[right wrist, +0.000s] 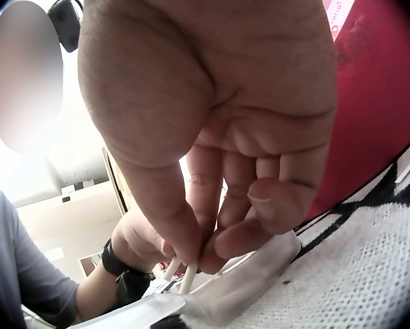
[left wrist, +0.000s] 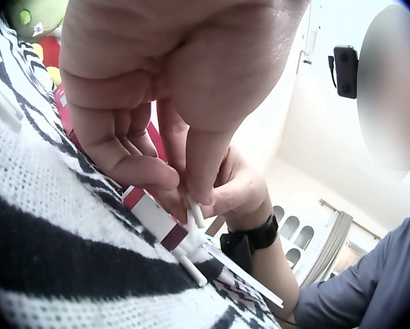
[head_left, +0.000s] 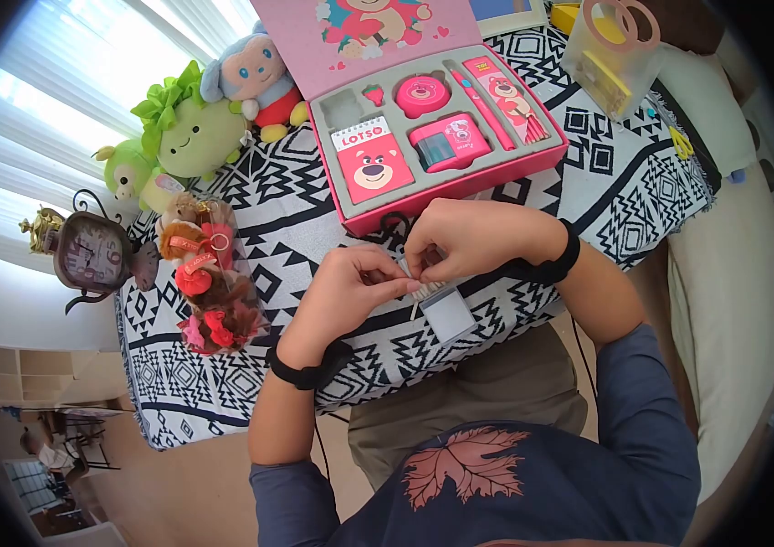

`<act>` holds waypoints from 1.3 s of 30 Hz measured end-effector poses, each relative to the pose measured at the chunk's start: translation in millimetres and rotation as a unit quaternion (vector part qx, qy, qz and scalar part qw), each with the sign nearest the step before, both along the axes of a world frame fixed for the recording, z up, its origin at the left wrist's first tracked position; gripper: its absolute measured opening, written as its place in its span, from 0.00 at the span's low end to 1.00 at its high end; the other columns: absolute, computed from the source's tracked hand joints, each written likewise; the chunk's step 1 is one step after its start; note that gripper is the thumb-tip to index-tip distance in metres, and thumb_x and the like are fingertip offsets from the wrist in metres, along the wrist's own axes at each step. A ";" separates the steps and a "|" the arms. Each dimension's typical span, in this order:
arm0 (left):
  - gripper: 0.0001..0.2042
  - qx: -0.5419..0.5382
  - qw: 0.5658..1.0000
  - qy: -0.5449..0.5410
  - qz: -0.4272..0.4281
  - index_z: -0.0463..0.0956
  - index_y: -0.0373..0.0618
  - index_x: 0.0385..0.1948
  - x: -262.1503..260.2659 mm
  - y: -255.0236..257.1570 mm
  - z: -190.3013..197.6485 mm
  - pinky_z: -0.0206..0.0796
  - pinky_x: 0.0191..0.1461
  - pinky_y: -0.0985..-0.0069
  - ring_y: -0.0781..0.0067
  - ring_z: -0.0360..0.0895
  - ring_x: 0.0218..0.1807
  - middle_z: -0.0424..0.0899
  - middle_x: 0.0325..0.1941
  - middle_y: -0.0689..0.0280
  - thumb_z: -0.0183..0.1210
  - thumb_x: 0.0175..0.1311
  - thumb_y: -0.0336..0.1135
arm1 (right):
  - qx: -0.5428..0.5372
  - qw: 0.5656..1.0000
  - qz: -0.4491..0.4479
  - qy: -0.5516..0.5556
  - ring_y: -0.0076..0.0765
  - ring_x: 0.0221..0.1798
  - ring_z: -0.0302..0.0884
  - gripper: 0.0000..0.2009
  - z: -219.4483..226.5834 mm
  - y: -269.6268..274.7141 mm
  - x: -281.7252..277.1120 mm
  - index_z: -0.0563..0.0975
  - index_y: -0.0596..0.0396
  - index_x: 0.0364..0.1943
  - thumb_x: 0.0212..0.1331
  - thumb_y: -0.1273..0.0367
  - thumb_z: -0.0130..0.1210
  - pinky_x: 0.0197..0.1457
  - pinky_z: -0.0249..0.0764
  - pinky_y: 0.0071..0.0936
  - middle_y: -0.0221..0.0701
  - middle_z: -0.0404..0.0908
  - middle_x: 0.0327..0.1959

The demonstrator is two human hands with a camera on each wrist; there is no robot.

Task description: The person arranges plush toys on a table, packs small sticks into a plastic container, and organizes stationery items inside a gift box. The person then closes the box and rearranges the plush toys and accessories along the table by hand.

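Observation:
My left hand (head_left: 341,290) and right hand (head_left: 478,239) meet above the cloth, just in front of the pink gift box. In the left wrist view, the left thumb and fingers pinch a short white stick (left wrist: 197,214). The right wrist view has the right thumb and fingertips pinching a white stick (right wrist: 188,279) beside the other one. Directly under the hands lie several white sticks (head_left: 428,291) at the end of a small clear-and-white case (head_left: 449,314). A small white-and-dark-red box (left wrist: 153,216) lies on the cloth below the left fingers.
The open pink gift box (head_left: 441,194) holds a notepad (head_left: 373,169), a round pink case (head_left: 423,94) and a pen. Plush toys (head_left: 191,137), a clock (head_left: 93,252) and a bag of hair ties (head_left: 214,283) line the left side. A clear bag (head_left: 605,68) stands at back right.

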State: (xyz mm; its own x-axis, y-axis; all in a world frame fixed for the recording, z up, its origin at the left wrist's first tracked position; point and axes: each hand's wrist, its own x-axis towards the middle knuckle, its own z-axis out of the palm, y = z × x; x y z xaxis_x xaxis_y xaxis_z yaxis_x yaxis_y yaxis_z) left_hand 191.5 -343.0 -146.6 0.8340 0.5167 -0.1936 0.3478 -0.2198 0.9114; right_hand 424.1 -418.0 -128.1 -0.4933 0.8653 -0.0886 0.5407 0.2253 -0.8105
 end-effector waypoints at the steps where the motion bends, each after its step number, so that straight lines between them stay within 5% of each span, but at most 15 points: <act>1: 0.05 0.000 1.000 0.000 0.000 0.89 0.36 0.37 0.9 -0.6 0.2 0.73 0.38 0.80 0.84 0.81 0.33 0.86 0.33 0.69 0.74 0.64 0.28 | -0.004 1.000 -0.001 -0.003 0.36 0.34 0.88 0.07 1.8 -0.4 0.0 0.88 0.61 0.36 0.56 0.72 0.67 0.41 0.82 0.31 0.38 0.89 0.31; 6: 0.08 0.132 0.989 0.009 -0.064 0.91 0.40 0.39 -0.6 -1.7 3.4 0.72 0.37 0.79 0.79 0.81 0.31 0.85 0.32 0.67 0.76 0.60 0.30 | -0.008 1.000 -0.004 -0.001 0.38 0.36 0.89 0.08 -1.4 0.3 -0.1 0.89 0.61 0.37 0.56 0.72 0.67 0.42 0.82 0.33 0.40 0.89 0.32; 19: 0.10 0.064 0.993 0.063 -0.076 0.88 0.37 0.33 -5.1 -0.9 12.2 0.71 0.33 0.78 0.80 0.79 0.26 0.86 0.24 0.68 0.77 0.57 0.33 | 0.004 1.000 -0.006 -0.017 0.38 0.34 0.88 0.08 -2.4 0.3 -5.9 0.89 0.60 0.39 0.57 0.72 0.68 0.41 0.82 0.32 0.40 0.89 0.32; 21: 0.13 0.127 0.973 0.118 -0.150 0.88 0.36 0.31 -3.9 -2.3 19.2 0.72 0.32 0.77 0.78 0.79 0.24 0.85 0.21 0.66 0.78 0.55 0.37 | 0.001 1.000 -0.001 -0.011 0.38 0.35 0.89 0.08 -7.1 0.7 -4.8 0.89 0.60 0.39 0.58 0.72 0.68 0.42 0.82 0.32 0.40 0.89 0.32; 31: 0.10 0.144 0.972 0.112 -0.147 0.88 0.35 0.31 -17.6 10.5 18.6 0.71 0.31 0.78 0.81 0.78 0.23 0.86 0.22 0.65 0.74 0.58 0.34 | 0.019 0.999 0.009 0.034 0.34 0.36 0.88 0.10 -3.3 -1.6 -4.3 0.89 0.60 0.45 0.61 0.72 0.69 0.42 0.81 0.30 0.37 0.90 0.34; 36: 0.07 0.018 1.000 0.013 -0.003 0.90 0.35 0.34 -25.3 13.9 28.2 0.70 0.32 0.83 0.87 0.79 0.26 0.86 0.23 0.69 0.73 0.61 0.30 | 0.028 0.993 0.022 0.116 0.28 0.35 0.86 0.10 -5.3 0.2 -6.1 0.88 0.59 0.46 0.64 0.69 0.69 0.40 0.80 0.27 0.34 0.90 0.34; 39: 0.07 0.036 0.999 -0.007 -0.007 0.90 0.35 0.35 -22.4 11.7 27.1 0.71 0.32 0.84 0.87 0.80 0.27 0.89 0.26 0.69 0.73 0.62 0.29 | 0.071 0.989 0.003 0.129 0.27 0.34 0.85 0.09 -2.2 1.2 -7.3 0.88 0.59 0.44 0.64 0.69 0.70 0.39 0.79 0.26 0.33 0.90 0.33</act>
State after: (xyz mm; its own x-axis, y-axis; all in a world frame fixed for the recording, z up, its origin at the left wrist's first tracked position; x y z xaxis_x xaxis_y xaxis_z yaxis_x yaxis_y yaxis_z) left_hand 169.1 -331.3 -119.5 0.8434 0.5175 -0.1447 0.3321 -0.2903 0.8975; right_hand 416.8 -416.8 -130.2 -0.4881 0.8573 0.1640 0.3183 0.3498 -0.8811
